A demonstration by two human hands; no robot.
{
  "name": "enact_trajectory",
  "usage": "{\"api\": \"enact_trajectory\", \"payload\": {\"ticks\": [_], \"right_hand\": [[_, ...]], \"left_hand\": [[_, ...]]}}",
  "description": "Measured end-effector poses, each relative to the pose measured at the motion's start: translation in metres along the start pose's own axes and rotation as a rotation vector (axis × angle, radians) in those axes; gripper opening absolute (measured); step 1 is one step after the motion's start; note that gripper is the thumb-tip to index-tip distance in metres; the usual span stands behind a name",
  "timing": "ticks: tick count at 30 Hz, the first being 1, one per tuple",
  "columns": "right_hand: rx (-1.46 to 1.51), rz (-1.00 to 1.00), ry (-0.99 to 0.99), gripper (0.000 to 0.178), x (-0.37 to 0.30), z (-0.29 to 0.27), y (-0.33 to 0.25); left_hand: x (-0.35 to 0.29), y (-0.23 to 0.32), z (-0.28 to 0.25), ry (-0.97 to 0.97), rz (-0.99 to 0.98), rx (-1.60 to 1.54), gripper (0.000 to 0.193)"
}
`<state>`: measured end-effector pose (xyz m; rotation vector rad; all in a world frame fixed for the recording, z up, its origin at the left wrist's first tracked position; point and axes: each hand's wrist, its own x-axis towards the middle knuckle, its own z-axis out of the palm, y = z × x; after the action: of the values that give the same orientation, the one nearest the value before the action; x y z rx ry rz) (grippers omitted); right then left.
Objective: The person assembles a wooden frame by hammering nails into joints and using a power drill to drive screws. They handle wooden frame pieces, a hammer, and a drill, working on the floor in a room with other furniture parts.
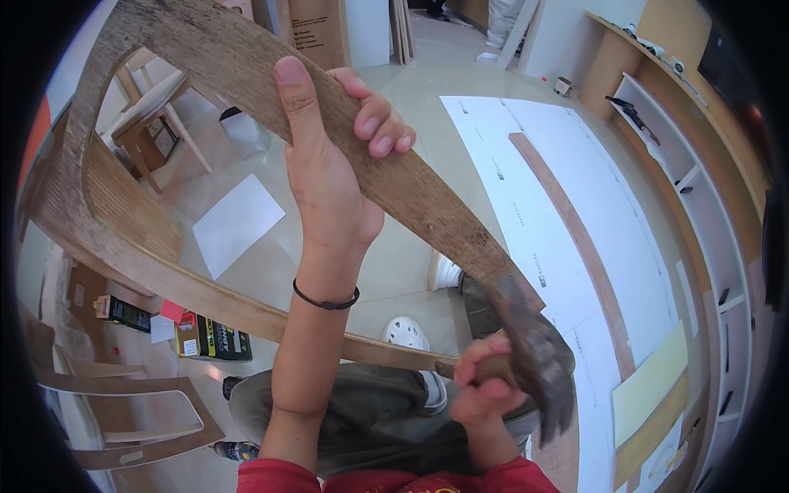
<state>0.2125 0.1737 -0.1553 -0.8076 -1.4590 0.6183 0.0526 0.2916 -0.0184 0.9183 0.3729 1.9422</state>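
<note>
Left grip closed around the broad plank side of a wooden frame; we see the thumb lying along the near face and the fingers curled over the far edge. From that grip the plank slopes up and away to the left, and in the other direction down to the right, to an end close by the hammer. The frame bends round at the far left, and its thinner side passes below the left grip, behind the forearm with the dark wristband.

Right grip lower and to the right of the left one, closed on the handle of a hammer. The dark metal head sits just right of these fingers, its upper end overlapping the plank's end in our view; we cannot tell whether they touch.

Around the grips: a white sheet on the floor left of the left grip; a black-and-yellow container lower on that side; a second curved frame farther down left. Right of both grips we note a large white panel with a long brown strip lying on it. A white shoe shows between the grips.
</note>
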Motion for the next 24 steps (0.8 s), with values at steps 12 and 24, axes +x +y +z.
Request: {"api": "enact_trajectory", "payload": {"ticks": [12, 24], "right_hand": [[-0.035, -0.099, -0.031, 0.052, -0.014, -0.008, 0.017], [0.206, 0.046, 0.024, 0.058, -0.029, -0.015, 0.024]], "left_hand": [[-0.007, -0.008, 0.004, 0.033, -0.025, 0.072, 0.057], [-0.012, -0.008, 0.012, -0.010, -0.027, 0.121, 0.057]]}}
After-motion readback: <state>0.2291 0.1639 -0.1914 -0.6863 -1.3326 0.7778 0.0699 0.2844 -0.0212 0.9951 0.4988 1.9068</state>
